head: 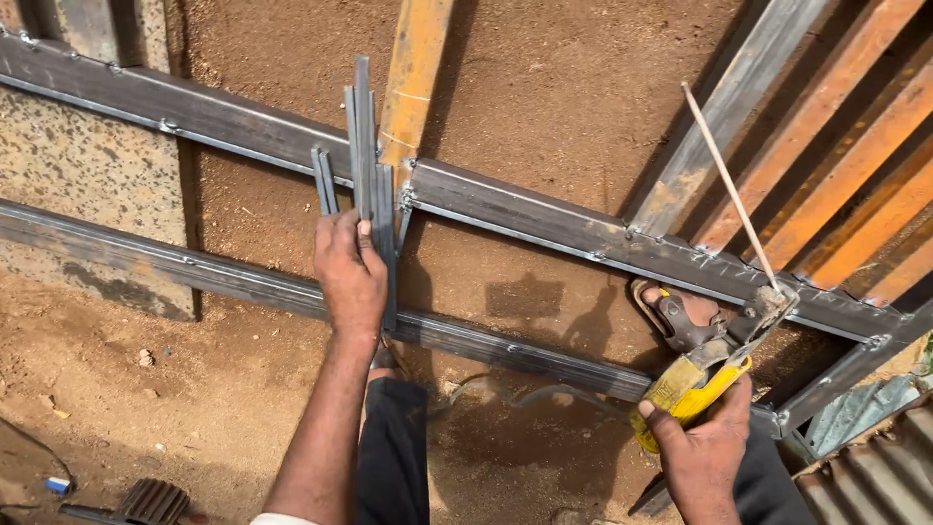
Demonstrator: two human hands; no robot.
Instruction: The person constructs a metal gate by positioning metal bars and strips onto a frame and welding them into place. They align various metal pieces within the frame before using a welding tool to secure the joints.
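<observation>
Steel dominates the head view: two long grey bars run slantwise across brown dirt, an upper bar (544,209) and a lower bar (243,282), both dotted with small weld spots along their edges. The left hand (350,277) lies flat over a bundle of thin grey strips (364,146), fingers closed on them and pressing them down so they stand crosswise between the two bars; the grip looks meant to keep the strips from sliding while they are lined up. An orange-rusted bar (416,78) lies behind the strips and meets the upper bar just beside them.

Near the lower right corner, the right hand (705,452) is wrapped firmly round the yellow handle of a welding holder (695,384), whose clamp grips a thin pale welding rod (729,185). The rod points up and away, its tip well apart from the strips and off the metal. A sandalled foot (680,316) rests on the dirt beside the holder.

More rusty bars (836,126) fan out at the upper right, cut off by the frame. A dark ribbed object (154,501) at the bottom edge is hard to identify, and corrugated sheet (875,476) fills the lower right corner. How many strips the bundle holds cannot be counted.
</observation>
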